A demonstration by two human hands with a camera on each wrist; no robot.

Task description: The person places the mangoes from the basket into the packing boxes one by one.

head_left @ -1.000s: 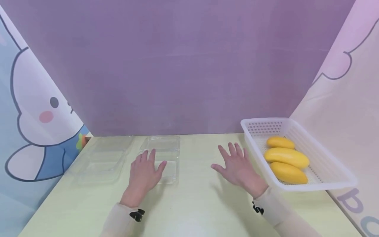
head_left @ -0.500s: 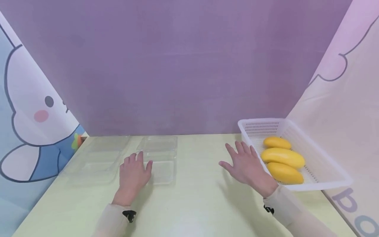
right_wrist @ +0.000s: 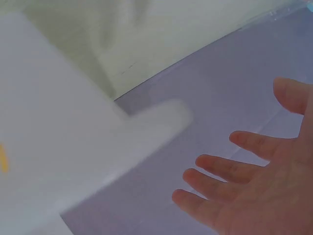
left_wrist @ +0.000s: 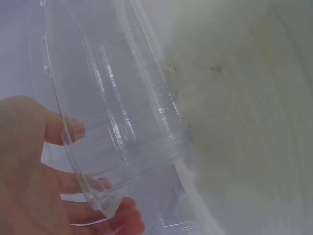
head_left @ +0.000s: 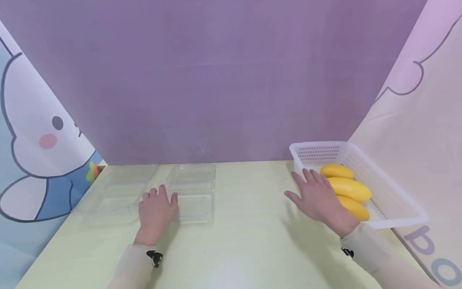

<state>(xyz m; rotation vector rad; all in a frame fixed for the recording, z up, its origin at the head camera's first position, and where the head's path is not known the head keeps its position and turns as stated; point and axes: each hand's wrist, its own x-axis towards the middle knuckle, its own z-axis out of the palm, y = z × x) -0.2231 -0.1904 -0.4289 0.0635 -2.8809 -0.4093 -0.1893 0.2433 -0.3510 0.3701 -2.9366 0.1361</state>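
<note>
In the head view my left hand [head_left: 157,214] hovers at the left edge of a clear plastic clamshell box [head_left: 195,204], fingers extended and lightly bent. The left wrist view shows fingertips [left_wrist: 102,183] through the transparent box wall [left_wrist: 112,98], right at its rim. My right hand [head_left: 319,196] is spread over the left rim of a white plastic basket [head_left: 400,196], holding nothing. Yellow mangoes [head_left: 350,189] lie inside the basket, partly covered by that hand. In the right wrist view the spread fingers [right_wrist: 225,169] appear beside the blurred basket rim [right_wrist: 161,117].
Another clear plastic box [head_left: 119,192] lies open at the table's left side. A purple panel [head_left: 231,80] closes off the back of the pale table [head_left: 231,249]. Printed cartoon panels stand at left [head_left: 29,160] and right [head_left: 426,140].
My right hand has moved right, from beside the basket to over its rim and the mangoes' left ends. My left hand has shifted left, off the middle of the nearer clear box to its left edge.
</note>
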